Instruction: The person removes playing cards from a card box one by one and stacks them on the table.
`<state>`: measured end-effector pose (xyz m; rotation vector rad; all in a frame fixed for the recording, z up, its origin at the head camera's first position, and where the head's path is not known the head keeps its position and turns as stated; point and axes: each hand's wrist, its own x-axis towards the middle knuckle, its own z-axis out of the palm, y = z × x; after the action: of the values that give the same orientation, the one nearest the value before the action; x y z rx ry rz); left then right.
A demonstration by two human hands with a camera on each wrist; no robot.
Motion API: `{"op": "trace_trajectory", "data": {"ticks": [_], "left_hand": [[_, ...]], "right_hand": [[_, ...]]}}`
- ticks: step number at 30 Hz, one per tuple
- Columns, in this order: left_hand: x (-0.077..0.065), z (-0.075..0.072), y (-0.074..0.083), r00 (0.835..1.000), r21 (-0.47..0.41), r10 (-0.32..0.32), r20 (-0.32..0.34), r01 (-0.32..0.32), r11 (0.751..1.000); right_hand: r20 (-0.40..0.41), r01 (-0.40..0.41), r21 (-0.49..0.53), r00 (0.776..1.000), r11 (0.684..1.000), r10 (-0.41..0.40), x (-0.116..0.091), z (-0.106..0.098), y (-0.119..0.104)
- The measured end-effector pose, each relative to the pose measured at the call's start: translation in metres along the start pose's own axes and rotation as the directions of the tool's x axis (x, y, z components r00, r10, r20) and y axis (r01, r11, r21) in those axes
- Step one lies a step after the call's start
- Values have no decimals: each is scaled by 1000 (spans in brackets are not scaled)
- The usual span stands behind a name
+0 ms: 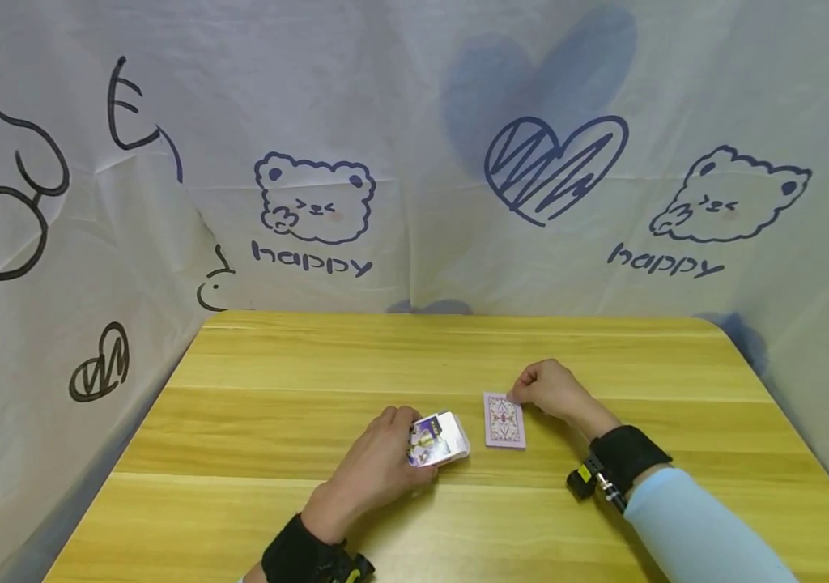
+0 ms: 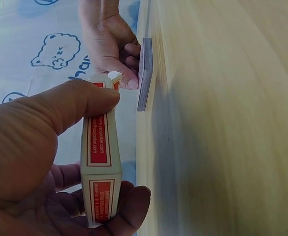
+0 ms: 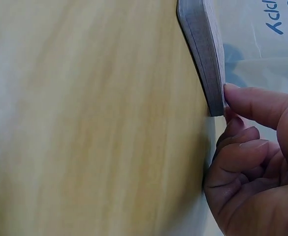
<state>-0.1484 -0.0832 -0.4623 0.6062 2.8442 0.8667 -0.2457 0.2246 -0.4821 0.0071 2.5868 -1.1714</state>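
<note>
My left hand [image 1: 381,457] grips a playing card box [image 1: 438,440], white with a purple and gold printed face, above the table. In the left wrist view, the thumb lies along the box's narrow side, which has red panels, and a white flap sticks out at its end. Right of the box, a deck of playing cards [image 1: 504,421] lies flat in a neat stack, its patterned back up. My right hand [image 1: 553,389] pinches the deck's far right corner; in the right wrist view the thumb [image 3: 252,102] is on the top face and the other fingers are curled beside the edge.
Beneath everything is a yellow wood-grain table [image 1: 276,364] with rounded far corners. A white cloth [image 1: 414,81] with drawn bears, hearts and lettering hangs behind it and at the sides. Each wrist wears a black band [image 1: 629,457] with a small camera.
</note>
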Motion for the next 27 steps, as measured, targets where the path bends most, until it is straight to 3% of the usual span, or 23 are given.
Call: {"op": "trace_trajectory", "data": {"ticks": [10, 15, 20, 27], "left_hand": [[1, -1, -1, 1000, 6, -9, -3, 9, 1000], [1, -2, -1, 1000, 4, -16, -7, 16, 1000], [0, -1, -1, 1000, 11, -17, -5, 18, 1000], [0, 2, -1, 999, 12, -48, -8, 49, 999]], "right_hand": [[-7, 1, 2, 1000, 1000, -1, 0, -1, 2], [-35, -7, 68, 999, 998, 10, -5, -4, 0], [-140, 47, 173, 990, 984, -23, -32, 3, -18], [-209, 153, 255, 973, 955, -100, -76, 46, -55]]}}
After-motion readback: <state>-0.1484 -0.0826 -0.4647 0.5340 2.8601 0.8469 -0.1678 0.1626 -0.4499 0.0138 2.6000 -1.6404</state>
